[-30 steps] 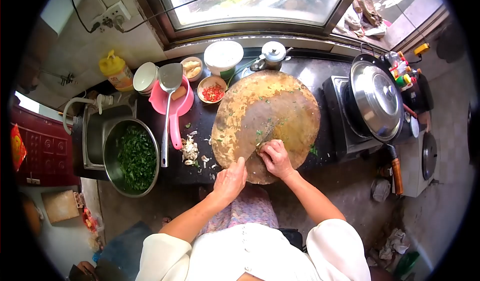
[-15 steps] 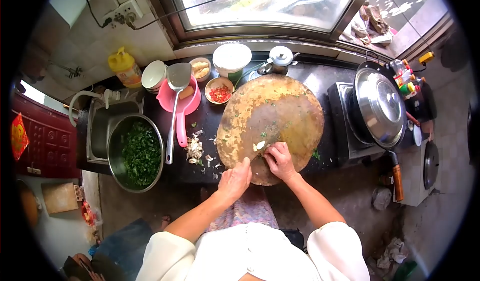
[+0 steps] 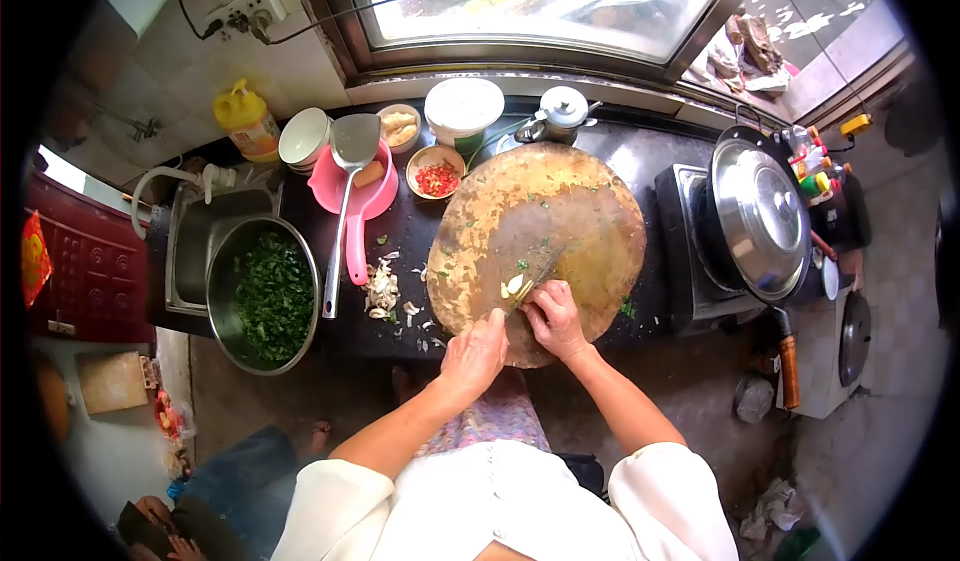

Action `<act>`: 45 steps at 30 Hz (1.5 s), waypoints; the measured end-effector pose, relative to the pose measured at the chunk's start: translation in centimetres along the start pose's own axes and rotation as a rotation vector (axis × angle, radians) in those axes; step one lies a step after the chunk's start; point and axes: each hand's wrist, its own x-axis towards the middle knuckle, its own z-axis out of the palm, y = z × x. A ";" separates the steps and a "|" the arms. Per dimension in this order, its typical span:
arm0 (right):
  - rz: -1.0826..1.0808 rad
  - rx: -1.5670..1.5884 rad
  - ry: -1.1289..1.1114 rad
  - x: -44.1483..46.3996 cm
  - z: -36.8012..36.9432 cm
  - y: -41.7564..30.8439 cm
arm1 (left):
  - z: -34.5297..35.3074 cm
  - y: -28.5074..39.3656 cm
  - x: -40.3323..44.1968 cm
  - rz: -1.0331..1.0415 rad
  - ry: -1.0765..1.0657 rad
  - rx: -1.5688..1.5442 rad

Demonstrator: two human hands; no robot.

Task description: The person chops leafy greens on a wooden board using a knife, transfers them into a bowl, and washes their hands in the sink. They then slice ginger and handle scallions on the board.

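A round wooden chopping board lies on the dark counter in front of me. My left hand is closed around the handle of a knife, whose dark blade points up and to the right over the board. My right hand is bent with its fingertips together against the board beside the blade; what is under them is hidden. Pale garlic slices lie just left of the blade. Green bits are scattered over the board. Garlic skins lie on the counter left of it.
A steel bowl of chopped greens stands by the sink. A pink scoop, a spatula and a bowl of red chillies are behind. At right a lidded wok sits on the stove. A person's hand shows lower left.
Pale garlic slices have appeared beside the blade since the first frame. The knife blade now shows more clearly. Both hands stay close together at the board's near edge, and the view has shifted slightly.
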 end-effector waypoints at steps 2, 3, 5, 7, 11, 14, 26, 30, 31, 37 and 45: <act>-0.003 0.004 0.006 -0.1 0.2 -0.4 | 0.5 -0.7 0.3 -0.010 0.029 -0.042; 0.001 0.005 0.013 -0.1 0.2 -0.6 | 0.3 -0.9 0.0 -0.023 0.031 -0.064; 0.012 0.005 0.026 -0.1 0.1 -0.9 | -0.7 -0.9 -0.6 -0.046 0.033 -0.109; -0.003 0.005 0.022 0.0 0.1 -0.7 | -2.3 -0.3 -2.0 -0.023 0.029 -0.091; 0.021 -0.018 0.006 -0.4 0.3 -0.4 | -3.2 0.1 -3.7 -0.001 -0.006 -0.019; 0.008 -0.008 0.008 -0.3 0.2 -0.4 | -3.3 0.0 -3.8 -0.005 -0.021 -0.025; 0.102 0.039 0.035 -0.6 0.1 -0.8 | -0.6 -0.4 0.1 -0.032 0.035 -0.131; 0.074 -0.107 -0.045 -1.9 -1.4 -0.5 | -3.1 -0.7 0.3 -0.001 0.146 -0.065; 0.065 -0.098 -0.037 -1.9 -1.6 -0.4 | -3.0 -1.6 0.6 0.019 0.184 0.004; 0.045 -0.178 -0.057 1.6 -0.6 -0.1 | -0.6 -5.8 3.2 0.016 0.371 0.300; -0.064 -0.092 -0.444 4.2 0.5 -0.7 | -0.5 -6.3 2.4 0.046 0.404 0.319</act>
